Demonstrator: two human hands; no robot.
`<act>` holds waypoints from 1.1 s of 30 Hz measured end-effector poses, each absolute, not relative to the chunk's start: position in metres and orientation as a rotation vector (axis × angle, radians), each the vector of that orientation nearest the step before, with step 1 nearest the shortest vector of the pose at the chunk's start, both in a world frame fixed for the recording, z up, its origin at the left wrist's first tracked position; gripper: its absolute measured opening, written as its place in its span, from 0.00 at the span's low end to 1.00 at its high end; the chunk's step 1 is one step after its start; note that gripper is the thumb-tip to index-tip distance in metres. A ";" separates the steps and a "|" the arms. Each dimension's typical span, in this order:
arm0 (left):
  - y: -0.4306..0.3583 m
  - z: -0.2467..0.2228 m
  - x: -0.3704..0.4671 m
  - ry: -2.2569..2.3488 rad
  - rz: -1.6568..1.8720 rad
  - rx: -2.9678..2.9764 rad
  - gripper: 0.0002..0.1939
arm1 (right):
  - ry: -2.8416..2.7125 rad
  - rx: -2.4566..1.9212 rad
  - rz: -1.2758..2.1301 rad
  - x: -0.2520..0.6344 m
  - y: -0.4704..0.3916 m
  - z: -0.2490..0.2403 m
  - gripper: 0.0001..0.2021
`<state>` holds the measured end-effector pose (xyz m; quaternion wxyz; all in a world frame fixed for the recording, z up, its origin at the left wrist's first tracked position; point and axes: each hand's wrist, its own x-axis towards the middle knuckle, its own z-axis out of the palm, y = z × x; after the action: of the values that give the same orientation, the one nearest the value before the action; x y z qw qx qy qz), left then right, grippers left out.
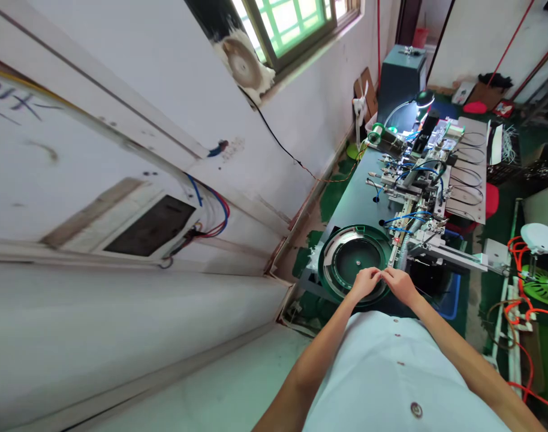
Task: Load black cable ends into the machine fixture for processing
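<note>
My left hand and my right hand meet fingertip to fingertip over the front right rim of a round green feeder bowl. Both have their fingers pinched together. Whatever lies between the fingertips is too small to make out. Just beyond my right hand, a narrow metal feed track leads away from the bowl into an assembly machine with blue air tubes. A ribbed grey hose runs alongside that track.
The machine stands on a grey-green table along the wall. A lit desk lamp and a green wire spool are at its far end. To the right, a chute juts out, with a blue-rimmed bin below and orange hoses beyond.
</note>
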<state>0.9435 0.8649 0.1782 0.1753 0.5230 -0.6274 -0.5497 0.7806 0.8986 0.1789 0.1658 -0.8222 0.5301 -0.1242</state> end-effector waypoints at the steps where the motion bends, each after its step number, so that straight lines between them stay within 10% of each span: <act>1: 0.866 0.179 0.944 -1.781 -1.581 1.469 0.15 | 1.502 -2.339 -0.356 0.781 0.900 0.177 0.12; 33: 0.877 0.162 0.983 -1.456 -1.721 1.524 0.11 | 1.906 -1.646 0.234 0.765 0.846 0.130 0.13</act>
<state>0.9833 0.8768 0.1616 0.2088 0.5477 -0.5233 -0.6185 0.7654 0.8463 0.1298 0.3014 -0.6207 0.7184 0.0884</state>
